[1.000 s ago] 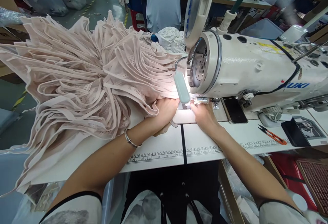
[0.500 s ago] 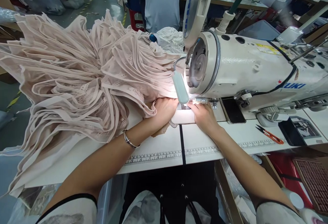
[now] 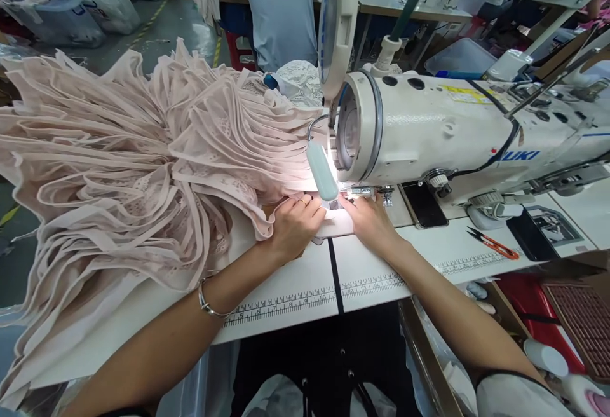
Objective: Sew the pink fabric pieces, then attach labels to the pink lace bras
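Observation:
A white sewing machine (image 3: pixel 419 124) stands over the table, its lit needle area partly hidden behind a pale green lamp head (image 3: pixel 322 172). In front of the needle, a strip of pale pink fabric (image 3: pixel 337 225) lies between my hands. My left hand (image 3: pixel 296 226), wearing a ring, has its fingers curled over the fabric's left part. My right hand (image 3: pixel 372 221) is closed at the strip's right end, thumb and index finger close to the presser foot. A large heap of pale pink lace-trimmed garments (image 3: pixel 200 143) spreads left of the machine, reaching my left hand.
On the white table (image 3: pixel 286 283) with printed rulers lie a dark phone (image 3: pixel 424 206), orange thread snips (image 3: pixel 493 243) and a dark case (image 3: pixel 531 236). White lace (image 3: pixel 302 83) lies behind the heap. A person in blue (image 3: pixel 281 16) sits beyond.
My left hand has shifted slightly back and left, and its knuckles and ring now show on top. My right hand stays by the needle. The whole view has turned slightly.

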Motion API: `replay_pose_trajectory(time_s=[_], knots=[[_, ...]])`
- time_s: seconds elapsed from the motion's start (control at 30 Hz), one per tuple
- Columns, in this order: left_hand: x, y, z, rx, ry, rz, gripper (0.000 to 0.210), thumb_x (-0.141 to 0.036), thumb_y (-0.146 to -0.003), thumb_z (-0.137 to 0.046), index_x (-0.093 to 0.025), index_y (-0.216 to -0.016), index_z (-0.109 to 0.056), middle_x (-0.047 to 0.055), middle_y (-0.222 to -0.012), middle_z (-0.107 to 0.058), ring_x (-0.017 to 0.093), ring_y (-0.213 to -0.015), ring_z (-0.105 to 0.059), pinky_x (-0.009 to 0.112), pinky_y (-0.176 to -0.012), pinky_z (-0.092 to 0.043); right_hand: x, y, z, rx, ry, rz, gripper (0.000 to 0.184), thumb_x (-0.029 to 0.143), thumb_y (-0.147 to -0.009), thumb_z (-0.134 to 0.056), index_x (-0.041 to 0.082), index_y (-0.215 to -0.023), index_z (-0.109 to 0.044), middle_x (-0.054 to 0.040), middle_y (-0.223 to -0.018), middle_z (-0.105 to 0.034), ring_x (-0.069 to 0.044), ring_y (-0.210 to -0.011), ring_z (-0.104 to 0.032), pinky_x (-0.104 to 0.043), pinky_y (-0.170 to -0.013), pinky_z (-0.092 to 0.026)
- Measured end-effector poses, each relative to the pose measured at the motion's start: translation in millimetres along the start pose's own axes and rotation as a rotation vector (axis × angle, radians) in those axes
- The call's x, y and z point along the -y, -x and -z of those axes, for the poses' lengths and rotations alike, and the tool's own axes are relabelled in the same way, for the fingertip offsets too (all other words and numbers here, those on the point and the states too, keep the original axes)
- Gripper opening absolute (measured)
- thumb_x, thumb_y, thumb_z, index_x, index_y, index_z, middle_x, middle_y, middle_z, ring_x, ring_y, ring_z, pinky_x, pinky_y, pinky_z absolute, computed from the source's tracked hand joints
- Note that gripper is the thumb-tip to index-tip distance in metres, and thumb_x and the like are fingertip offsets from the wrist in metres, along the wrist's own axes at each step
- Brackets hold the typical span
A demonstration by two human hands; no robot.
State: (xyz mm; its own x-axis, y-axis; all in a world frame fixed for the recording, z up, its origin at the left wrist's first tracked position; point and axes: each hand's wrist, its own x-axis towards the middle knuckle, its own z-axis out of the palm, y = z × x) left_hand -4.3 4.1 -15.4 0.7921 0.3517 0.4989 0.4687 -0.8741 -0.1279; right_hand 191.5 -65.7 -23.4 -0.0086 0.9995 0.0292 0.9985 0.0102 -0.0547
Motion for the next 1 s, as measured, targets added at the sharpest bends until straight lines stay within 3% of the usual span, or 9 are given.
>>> replay_pose_trajectory(time_s=[0.13,0.23,0.37,0.5,0.77,1.0], knots=[[0.9,-0.8,-4.0,-0.16,-0.064,-0.099,0.036,-0.005,-0.099,-0.037,-0.018,-0.068,-0.05,0.002,-0.066,-0.052,0.017,-0.067,-0.048,0.03,-0.062,-0.034,5.5,0.1,8.4,0.101,0.008,-0.039,0.055,0.0,-0.084,-0.03,0.02,-0.125,-0.061,-0.0116,-0.099,-0.063,-0.026,-0.086,-0.055,-0.045,-0.091,-0.038],[1.3,-2.2,-5.1,-0.204,-0.066,-0.185,0.034,-0.004,-0.098,-0.039,-0.017,-0.069,-0.052,0.002,-0.07,-0.055,0.016,-0.068,-0.048,0.029,-0.066,-0.037,6.9,0.1,10.2,0.115,0.022,-0.047,0.056,0.001,-0.086,-0.028,0.02,-0.128,-0.059,-0.0113,-0.1,-0.062,-0.025,-0.087,-0.055,-0.043,-0.09,-0.038],[1.8,-2.9,-5.2,-0.188,-0.027,-0.248,0.035,-0.001,-0.097,-0.036,-0.017,-0.07,-0.053,0.003,-0.073,-0.058,0.016,-0.075,-0.052,0.028,-0.07,-0.038,6.7,-0.5,9.2,0.117,0.032,-0.052,0.055,0.002,-0.087,-0.03,0.021,-0.131,-0.057,-0.0119,-0.103,-0.062,-0.026,-0.092,-0.055,-0.043,-0.092,-0.038],[1.8,-3.6,-3.8,-0.183,0.01,-0.269,0.037,0.0,-0.096,-0.035,-0.017,-0.067,-0.05,0.001,-0.066,-0.052,0.015,-0.067,-0.047,0.028,-0.068,-0.037,6.1,-1.2,7.5,0.119,0.047,-0.053,0.056,0.002,-0.087,-0.03,0.021,-0.133,-0.057,-0.0133,-0.106,-0.062,-0.027,-0.094,-0.055,-0.044,-0.093,-0.037],[-1.6,-5.9,-4.0,-0.223,0.025,-0.2,0.036,-0.002,-0.098,-0.032,-0.017,-0.072,-0.051,0.001,-0.063,-0.05,0.016,-0.061,-0.042,0.029,-0.062,-0.034,4.2,-4.0,6.6,0.096,0.031,-0.046,0.06,0.001,-0.08,-0.035,0.021,-0.131,-0.06,-0.0123,-0.1,-0.064,-0.027,-0.091,-0.055,-0.041,-0.087,-0.039],[0.6,0.4,-12.1,-0.108,0.024,-0.198,0.034,-0.004,-0.099,-0.035,-0.018,-0.073,-0.052,0.001,-0.068,-0.054,0.016,-0.065,-0.048,0.028,-0.066,-0.036,-0.8,-5.3,1.8,0.053,0.018,-0.026,0.055,0.005,-0.085,-0.036,0.02,-0.132,-0.059,-0.0122,-0.095,-0.065,-0.027,-0.089,-0.056,-0.039,-0.083,-0.039]])
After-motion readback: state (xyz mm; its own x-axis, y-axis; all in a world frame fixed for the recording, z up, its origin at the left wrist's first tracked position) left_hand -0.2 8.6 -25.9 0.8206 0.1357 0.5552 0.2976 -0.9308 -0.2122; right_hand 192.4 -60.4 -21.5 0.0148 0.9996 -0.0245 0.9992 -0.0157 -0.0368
